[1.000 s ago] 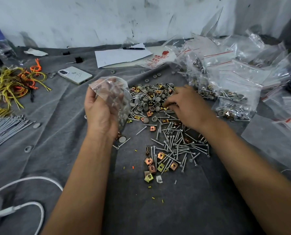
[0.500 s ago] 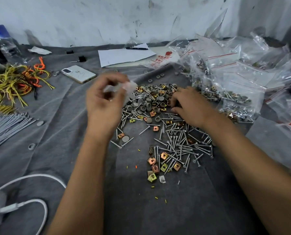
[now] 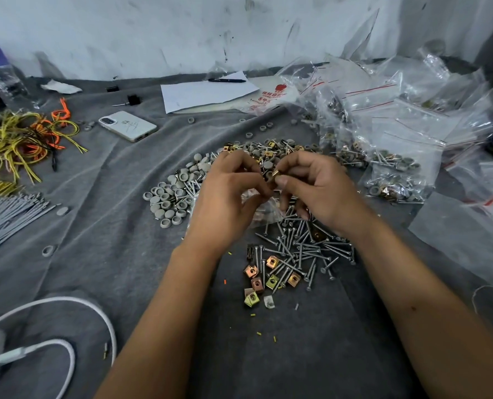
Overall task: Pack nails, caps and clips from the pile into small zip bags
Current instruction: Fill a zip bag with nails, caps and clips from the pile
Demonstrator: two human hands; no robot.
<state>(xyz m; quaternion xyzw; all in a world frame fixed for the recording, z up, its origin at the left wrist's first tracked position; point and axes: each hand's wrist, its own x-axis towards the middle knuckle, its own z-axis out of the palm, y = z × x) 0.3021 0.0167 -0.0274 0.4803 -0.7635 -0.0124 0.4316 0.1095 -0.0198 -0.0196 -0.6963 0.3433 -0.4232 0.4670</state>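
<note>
A pile of silver nails (image 3: pixel 299 249), grey round caps (image 3: pixel 170 197) and gold and copper square clips (image 3: pixel 272 262) lies on the grey cloth (image 3: pixel 124 254). Above its middle my two hands meet. My left hand (image 3: pixel 225 203) holds a small clear zip bag (image 3: pixel 264 208) that hangs below the fingers, partly hidden. My right hand (image 3: pixel 317 188) pinches a gold clip (image 3: pixel 275 175) between thumb and fingers at the bag's mouth. What is inside the bag is blurred.
Filled and flat zip bags (image 3: pixel 392 156) are heaped at the right. A phone (image 3: pixel 127 125), paper with a pen (image 3: pixel 207 92), yellow and orange wires (image 3: pixel 23 139), grey ties (image 3: pixel 6 217) and a white cable (image 3: pixel 67 335) lie at the back and left.
My left hand brought the bag down from the left to the pile's middle. My right hand lifted off the pile with a clip and met it.
</note>
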